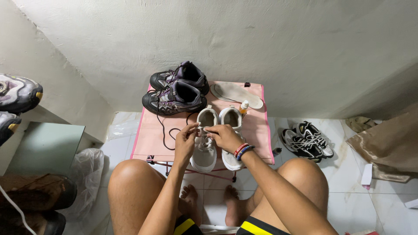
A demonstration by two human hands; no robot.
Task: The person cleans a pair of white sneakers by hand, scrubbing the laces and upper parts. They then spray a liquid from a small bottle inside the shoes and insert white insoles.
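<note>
While both hands work at the laces of the left white sneaker (204, 146), it lies on the near half of the pink folding table (150, 139), toe hanging over the near edge. Left hand (186, 140) pinches a lace end between thumb and forefinger; right hand (224, 137), beaded bands at the wrist, is closed on the lace just beside it, over the tongue. The second white sneaker (230, 130) lies touching the first, on its right, toe also past the edge.

Risk, as judged: a firm pull toward the knees could drag either sneaker off that edge onto the tiled floor.

A loose black lace (165, 132) trails across the table just left of the hands; it could snag a finger.

Beyond the white pair, a small orange-capped bottle (244, 107) stands upright; a nudge may topple it. At the table's far edge sit two dark hiking shoes (176, 89) and an insole (237, 93).
</note>
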